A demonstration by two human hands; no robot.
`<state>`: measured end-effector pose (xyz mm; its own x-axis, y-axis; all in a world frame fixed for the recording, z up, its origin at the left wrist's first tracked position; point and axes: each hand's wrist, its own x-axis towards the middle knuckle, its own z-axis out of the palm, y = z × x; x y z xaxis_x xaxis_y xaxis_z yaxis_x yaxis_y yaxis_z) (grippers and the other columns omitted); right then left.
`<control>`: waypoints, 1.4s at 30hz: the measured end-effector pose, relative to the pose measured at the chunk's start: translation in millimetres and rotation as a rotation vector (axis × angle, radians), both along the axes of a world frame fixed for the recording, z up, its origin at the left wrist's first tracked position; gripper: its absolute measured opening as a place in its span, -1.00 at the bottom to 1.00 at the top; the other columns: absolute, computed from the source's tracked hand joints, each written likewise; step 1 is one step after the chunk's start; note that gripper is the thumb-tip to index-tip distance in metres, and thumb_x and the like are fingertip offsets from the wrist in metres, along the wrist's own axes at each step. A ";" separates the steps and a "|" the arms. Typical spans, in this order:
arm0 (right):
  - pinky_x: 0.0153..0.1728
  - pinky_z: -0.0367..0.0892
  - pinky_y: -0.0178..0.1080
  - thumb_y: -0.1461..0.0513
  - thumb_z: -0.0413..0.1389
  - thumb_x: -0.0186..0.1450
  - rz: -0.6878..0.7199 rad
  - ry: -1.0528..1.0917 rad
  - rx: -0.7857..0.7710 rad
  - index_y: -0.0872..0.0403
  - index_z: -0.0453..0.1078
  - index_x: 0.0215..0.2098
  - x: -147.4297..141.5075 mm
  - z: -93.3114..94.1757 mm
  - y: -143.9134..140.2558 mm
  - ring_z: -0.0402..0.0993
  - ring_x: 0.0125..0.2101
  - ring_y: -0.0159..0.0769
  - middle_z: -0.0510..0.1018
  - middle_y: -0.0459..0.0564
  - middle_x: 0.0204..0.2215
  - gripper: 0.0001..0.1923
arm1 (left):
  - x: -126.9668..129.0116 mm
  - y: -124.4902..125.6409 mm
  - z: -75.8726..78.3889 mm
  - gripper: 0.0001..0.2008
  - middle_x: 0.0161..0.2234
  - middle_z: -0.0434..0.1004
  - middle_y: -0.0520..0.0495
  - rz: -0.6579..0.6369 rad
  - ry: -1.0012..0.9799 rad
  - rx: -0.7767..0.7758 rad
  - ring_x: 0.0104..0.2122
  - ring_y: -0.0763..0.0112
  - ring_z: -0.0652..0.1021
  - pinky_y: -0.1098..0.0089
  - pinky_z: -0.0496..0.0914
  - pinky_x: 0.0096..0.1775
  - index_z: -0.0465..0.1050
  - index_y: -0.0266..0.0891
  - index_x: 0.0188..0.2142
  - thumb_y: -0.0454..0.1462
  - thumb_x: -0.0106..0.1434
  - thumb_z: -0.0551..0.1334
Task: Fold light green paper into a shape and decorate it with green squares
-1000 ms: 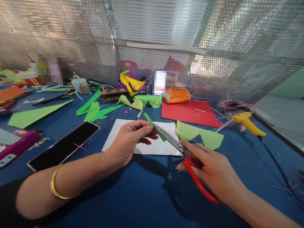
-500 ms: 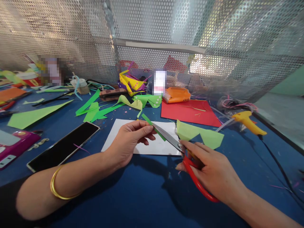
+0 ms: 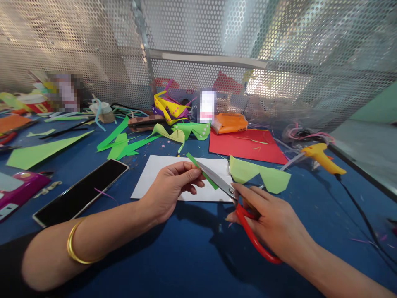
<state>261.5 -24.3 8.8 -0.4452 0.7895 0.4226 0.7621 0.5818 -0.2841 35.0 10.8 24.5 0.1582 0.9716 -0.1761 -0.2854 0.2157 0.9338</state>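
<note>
Two bare hands cut a thin green paper strip with red-handled scissors over a cluttered blue table.

The left hand (image 3: 173, 188) pinches a narrow green paper strip (image 3: 203, 171) between thumb and fingertips, holding it just above a white sheet (image 3: 161, 176). The right hand (image 3: 273, 223) grips the red-handled scissors (image 3: 235, 207), fingers through the loops, with the blades nearly shut along the strip. Just beyond the scissors lies a pale green cut-out (image 3: 263, 176), its edge touching the white sheet's right corner. Behind it a red sheet (image 3: 245, 145) lies flat, and a yellow glue gun (image 3: 322, 159) rests to the right, its black cord trailing toward the table's right edge. Left of the white sheet a dark phone (image 3: 82, 192) lies at an angle. Bare blue table (image 3: 192, 248) stretches between the forearms toward the near edge. A perforated metal screen (image 3: 201, 54) closes the far side.
</note>
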 end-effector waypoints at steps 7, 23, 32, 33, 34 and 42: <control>-0.44 0.51 -0.26 -0.13 -0.07 0.36 0.030 0.023 -0.022 0.30 0.40 0.06 0.4 -2.3 -0.8 0.55 -0.49 -0.28 0.57 0.09 -0.40 -0.32 | -0.3 0.0 -1.5 -0.86 -0.55 0.54 0.04 -0.030 -0.007 0.009 -0.53 0.55 0.46 0.53 0.28 -0.49 0.53 -0.25 -0.49 -0.25 0.09 0.41; -0.37 0.55 -0.25 -0.02 0.11 0.30 0.020 0.091 -0.127 0.21 0.35 0.10 0.3 0.8 -4.2 0.61 -0.30 -0.19 0.60 0.15 -0.22 -0.44 | 0.3 -2.1 -3.9 -0.85 -0.47 0.59 0.01 -0.044 0.017 0.015 -0.41 0.44 0.54 0.47 0.33 -0.40 0.52 -0.23 -0.45 -0.19 0.12 0.39; -0.40 0.53 -0.24 -0.05 0.05 0.33 0.008 0.058 -0.089 0.22 0.36 0.08 -1.1 -0.8 -2.7 0.61 -0.34 -0.20 0.59 0.14 -0.26 -0.44 | 1.8 -4.2 -6.7 -0.84 -0.45 0.57 0.02 -0.048 0.029 0.010 -0.39 0.45 0.53 0.49 0.32 -0.40 0.51 -0.22 -0.46 -0.20 0.12 0.39; -0.41 0.53 -0.24 -0.05 0.05 0.34 0.002 0.057 -0.087 0.21 0.36 0.08 -1.3 -0.8 -2.6 0.61 -0.34 -0.20 0.59 0.14 -0.26 -0.44 | 2.2 -4.3 -6.6 -0.84 -0.45 0.56 0.02 -0.032 0.035 0.014 -0.39 0.44 0.53 0.49 0.32 -0.41 0.51 -0.22 -0.46 -0.19 0.12 0.39; -0.41 0.53 -0.25 -0.04 0.05 0.34 -0.002 0.056 -0.084 0.21 0.36 0.08 -1.4 -0.8 -2.7 0.61 -0.35 -0.21 0.59 0.13 -0.26 -0.45 | 2.5 -4.3 -6.4 -0.84 -0.45 0.56 0.01 -0.015 0.039 0.022 -0.39 0.44 0.52 0.49 0.32 -0.41 0.51 -0.22 -0.46 -0.19 0.11 0.39; -0.40 0.53 -0.24 -0.07 0.05 0.33 -0.002 0.048 -0.085 0.19 0.36 0.08 -0.6 -1.2 -4.0 0.61 -0.32 -0.18 0.59 0.14 -0.24 -0.44 | 3.6 -5.6 -6.7 -0.87 -0.45 0.57 0.02 -0.035 0.029 0.003 -0.37 0.43 0.53 0.46 0.33 -0.38 0.53 -0.21 -0.46 -0.21 0.10 0.39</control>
